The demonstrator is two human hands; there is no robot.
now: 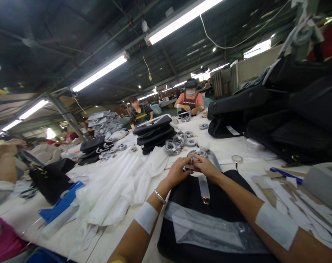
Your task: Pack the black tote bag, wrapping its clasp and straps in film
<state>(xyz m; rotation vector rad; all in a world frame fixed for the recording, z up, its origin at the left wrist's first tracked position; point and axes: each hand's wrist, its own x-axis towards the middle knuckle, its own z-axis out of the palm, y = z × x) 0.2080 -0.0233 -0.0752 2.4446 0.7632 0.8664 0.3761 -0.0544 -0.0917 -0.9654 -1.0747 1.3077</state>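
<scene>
My left hand (178, 172) and my right hand (206, 167) meet over the far edge of a black bag (179, 199). Their fingertips pinch together around a thin pale strip (191, 166); its exact kind is unclear. Just beyond the fingers, partly hidden by them, lies a grey coiled strap (198, 152). A plastic-wrapped strap end with a gold-coloured clasp (206, 199) rests on the bag below my hands. Clear plastic film (206, 230) crosses the bag nearer to me.
White wrapping sheets (122, 186) spread to the left. Stacked black bags (156, 133) and several coiled straps (173, 146) stand ahead. More black bags (237, 106), a tape roll (237, 158) and paper strips (297, 204) lie right. Two people work across the table; another person's hand (7, 146) holds a dark bag at left.
</scene>
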